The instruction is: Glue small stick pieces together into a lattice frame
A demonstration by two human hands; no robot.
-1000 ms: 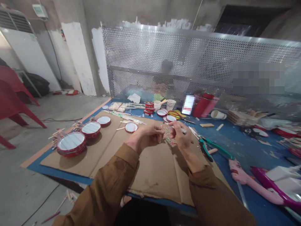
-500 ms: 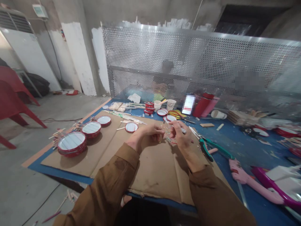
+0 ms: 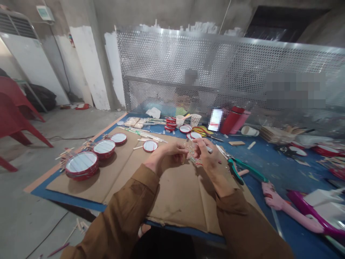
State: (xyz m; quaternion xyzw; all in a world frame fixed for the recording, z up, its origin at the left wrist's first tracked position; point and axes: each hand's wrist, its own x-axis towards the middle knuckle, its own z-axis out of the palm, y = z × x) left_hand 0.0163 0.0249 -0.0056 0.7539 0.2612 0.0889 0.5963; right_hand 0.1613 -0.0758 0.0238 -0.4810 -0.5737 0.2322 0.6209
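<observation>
My left hand [image 3: 174,153] is closed in a pinch over the cardboard sheet [image 3: 172,190]. A short, pale wooden stick [image 3: 183,158] shows below its fingertips. Close beside it, my right hand [image 3: 207,158] is wrapped round a slim tool with a light grey end [image 3: 209,149]; its kind is too small to make out. Between and behind both hands lie small pale and coloured scraps [image 3: 191,150]. A round red-rimmed tin [image 3: 150,146] lies just beyond my left wrist. Teal-handled pliers [image 3: 235,171] rest to the right of my right hand.
Red tins of stepped sizes [image 3: 82,165] stand on the left with sticks beside them. At the back are paper cups [image 3: 195,119], a propped phone [image 3: 215,119] and a red bottle [image 3: 232,120]. A pink and purple glue gun [image 3: 293,212] lies right. Perforated metal [image 3: 161,64] closes the far side.
Both hands hold nearly the same place and grip. The view has shifted very slightly.
</observation>
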